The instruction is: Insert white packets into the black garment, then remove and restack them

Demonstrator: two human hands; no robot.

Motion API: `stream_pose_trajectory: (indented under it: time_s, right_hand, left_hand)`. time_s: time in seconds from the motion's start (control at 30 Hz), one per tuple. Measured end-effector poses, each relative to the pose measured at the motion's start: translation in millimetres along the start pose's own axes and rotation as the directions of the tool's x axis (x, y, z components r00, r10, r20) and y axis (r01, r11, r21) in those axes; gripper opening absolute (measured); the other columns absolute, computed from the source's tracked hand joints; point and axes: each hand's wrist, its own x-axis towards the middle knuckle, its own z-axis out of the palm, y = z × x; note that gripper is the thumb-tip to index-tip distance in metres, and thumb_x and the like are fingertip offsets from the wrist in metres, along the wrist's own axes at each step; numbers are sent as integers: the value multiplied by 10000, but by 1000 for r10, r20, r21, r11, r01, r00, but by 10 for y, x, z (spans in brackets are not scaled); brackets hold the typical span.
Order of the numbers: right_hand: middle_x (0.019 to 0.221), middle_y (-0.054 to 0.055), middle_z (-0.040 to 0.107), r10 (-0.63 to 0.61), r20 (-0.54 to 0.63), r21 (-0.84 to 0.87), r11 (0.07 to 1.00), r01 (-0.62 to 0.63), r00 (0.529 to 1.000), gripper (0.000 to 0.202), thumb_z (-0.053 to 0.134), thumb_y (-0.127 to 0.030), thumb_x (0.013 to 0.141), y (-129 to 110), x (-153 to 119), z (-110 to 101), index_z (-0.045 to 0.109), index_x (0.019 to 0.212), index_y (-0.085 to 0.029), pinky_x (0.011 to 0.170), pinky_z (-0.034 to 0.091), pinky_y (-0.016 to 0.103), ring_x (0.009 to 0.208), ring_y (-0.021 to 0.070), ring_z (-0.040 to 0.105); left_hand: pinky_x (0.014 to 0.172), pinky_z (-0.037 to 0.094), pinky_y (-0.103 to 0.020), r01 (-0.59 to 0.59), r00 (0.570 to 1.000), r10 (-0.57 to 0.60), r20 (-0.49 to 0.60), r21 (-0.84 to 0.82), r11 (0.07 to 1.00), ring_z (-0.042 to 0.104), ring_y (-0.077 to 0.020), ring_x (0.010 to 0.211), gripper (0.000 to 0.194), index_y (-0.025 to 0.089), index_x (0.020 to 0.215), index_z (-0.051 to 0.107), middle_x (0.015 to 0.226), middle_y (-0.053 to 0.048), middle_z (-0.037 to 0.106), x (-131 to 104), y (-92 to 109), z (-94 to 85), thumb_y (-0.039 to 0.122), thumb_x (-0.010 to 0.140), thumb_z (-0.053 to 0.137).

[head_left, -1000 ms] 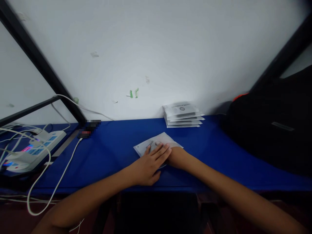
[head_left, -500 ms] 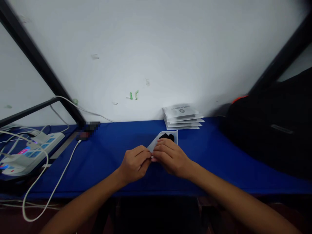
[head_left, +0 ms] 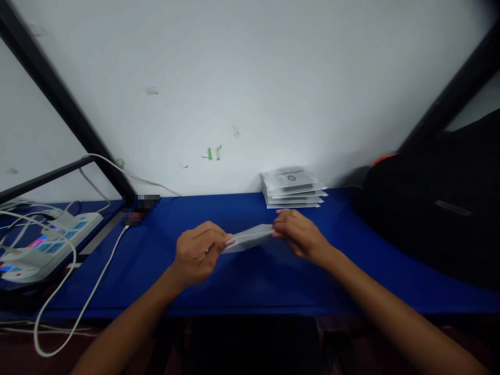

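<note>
A translucent white plastic pouch [head_left: 250, 237] is stretched between my two hands above the blue table. My left hand [head_left: 201, 251] pinches its left end between thumb and fingers. At the opposite end my right hand [head_left: 299, 234] grips the pouch's edge, fingers closed. The pouch is seen nearly edge-on, so what lies inside it cannot be made out. Just behind my right hand, a stack of similar flat white pouches [head_left: 291, 188] rests against the wall, the top one bearing dark print and a round logo.
On the left, a white power strip [head_left: 58, 250] with plugs and tangled cables lies by a black metal frame. A white cable [head_left: 107, 263] loops over the table's front edge. A large black bag [head_left: 433, 208] fills the right side. The blue table [head_left: 156, 281] meets a white wall.
My hands have drawn apart, the left moving left and the right moving right. The pouch has turned from face-up to nearly edge-on, and the black item seen at it is now hidden.
</note>
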Motion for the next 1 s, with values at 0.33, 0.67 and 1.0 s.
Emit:
stream_pose_trajectory:
  time_s: [0.33,0.67,1.0]
  right_hand:
    - [1187,142,625,178,175,-55,984,-171,968,455,593,-389,913,3,-94,-174,493,1312,-195,931,503,461,1105,288,572]
    - [1255,81,638,202,82,-268,948,-174,976,560,454,-83,824,141,263,-338,515,1350,-263,964,486,484,1167,289,572]
    - [1394,226,515,421,103,-599,750,-282,901,476,433,-194,895,1573,-42,-262,488,1350,-65,1043,405,528,1294,355,478]
  left_hand:
    - [587,525,-218,24,999,-33,-40,-199,980,634,-104,648,90,161,805,636,728,3,669,53,64,0,99,858,673]
    - [862,522,-397,-51,974,92,-209,197,979,624,-193,909,238,196,1047,601,952,-46,664,81,-76,221,135,829,673]
    - [954,465,-419,199,768,-307,562,247,948,566,-235,1063,237,174,1084,583,1136,-101,599,-186,-1002,641,337,914,559]
